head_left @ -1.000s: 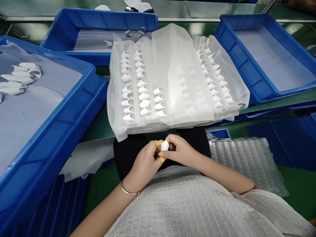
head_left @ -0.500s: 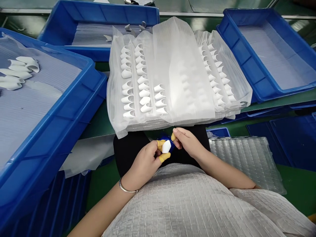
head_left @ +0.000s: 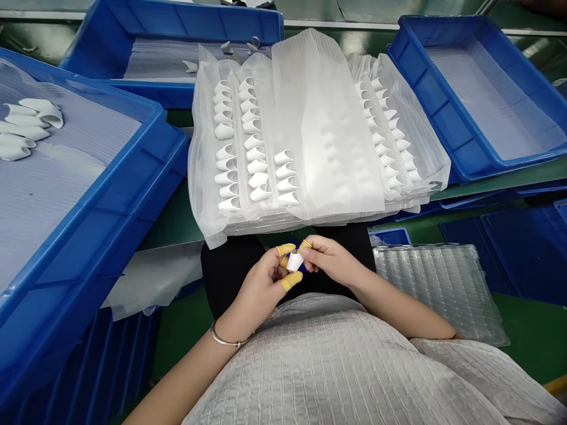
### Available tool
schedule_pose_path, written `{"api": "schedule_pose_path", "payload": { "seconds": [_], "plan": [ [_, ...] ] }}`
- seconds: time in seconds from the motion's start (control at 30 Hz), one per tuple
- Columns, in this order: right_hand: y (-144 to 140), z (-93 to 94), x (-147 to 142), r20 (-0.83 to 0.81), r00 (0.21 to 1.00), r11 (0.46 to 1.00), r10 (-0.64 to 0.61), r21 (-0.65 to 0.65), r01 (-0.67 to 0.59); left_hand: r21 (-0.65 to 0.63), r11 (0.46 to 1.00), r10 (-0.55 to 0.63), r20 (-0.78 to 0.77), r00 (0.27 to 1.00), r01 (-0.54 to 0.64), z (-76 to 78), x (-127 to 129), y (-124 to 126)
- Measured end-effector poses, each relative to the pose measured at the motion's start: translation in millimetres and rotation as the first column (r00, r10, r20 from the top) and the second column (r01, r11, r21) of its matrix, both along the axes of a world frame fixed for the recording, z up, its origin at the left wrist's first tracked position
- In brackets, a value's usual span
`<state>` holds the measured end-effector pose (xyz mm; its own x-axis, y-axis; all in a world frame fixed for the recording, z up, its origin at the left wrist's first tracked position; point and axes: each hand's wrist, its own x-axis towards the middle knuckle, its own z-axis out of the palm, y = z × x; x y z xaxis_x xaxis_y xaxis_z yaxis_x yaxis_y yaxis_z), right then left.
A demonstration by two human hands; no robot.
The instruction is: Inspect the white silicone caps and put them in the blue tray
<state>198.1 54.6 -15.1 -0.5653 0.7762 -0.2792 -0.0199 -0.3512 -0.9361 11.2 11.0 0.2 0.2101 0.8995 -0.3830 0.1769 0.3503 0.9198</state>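
Over my lap, my left hand (head_left: 268, 271) is closed on a small white curved piece (head_left: 295, 262), with yellow finger cots on its fingertips. My right hand (head_left: 323, 254), with a yellow cot on one finger, pinches at the right upper edge of that same piece. Part of a dark blue thing shows behind the fingers; its kind is hidden. Just beyond my hands lies a stack of trays (head_left: 248, 223) with translucent white sheets (head_left: 341, 118) over part of it. Several similar white pieces (head_left: 257, 165) sit in rows there.
At the left, a blue bin (head_left: 146, 159) holds loose white pieces (head_left: 31, 124) on a pale lining. Another blue bin (head_left: 195, 23) stands behind, and a third blue bin (head_left: 443, 100) at the right. A clear plastic tray (head_left: 443, 289) lies low on my right.
My right hand has moved left and down from beside the white piece to its edge. The piece in my left hand has tilted and shifted slightly left.
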Motion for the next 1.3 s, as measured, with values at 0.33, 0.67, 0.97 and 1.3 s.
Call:
{"api": "schedule_pose_path", "payload": {
  "seconds": [0.33, 0.67, 0.97, 1.3],
  "plan": [
    [-3, -3.1, 5, -0.021, 1.000, 0.998, 0.023, 0.062, -0.021, -0.212, 0.976, 0.126, 0.335, 0.934, -0.056, 2.9, 4, 1],
    [-8, 16.1, -11, 0.441, 0.897, 0.962, -0.041, 0.259, -0.083, 0.152, 0.980, -0.068, -0.345, 0.936, 0.128, 4.9, 2, -5],
    [3, -3.1, -5, 0.162, 0.983, 0.996, -0.084, -0.002, 0.086, 0.113, 0.977, -0.126, -0.378, 0.917, 0.181, 3.0, 0, -7],
    [-8, 8.1, -6, 0.361, 0.933, 0.984, -0.009, 0.171, -0.057, 0.263, 0.937, -0.083, -0.467, 0.880, 0.228, 3.1, 3, -3]
  ]
}}
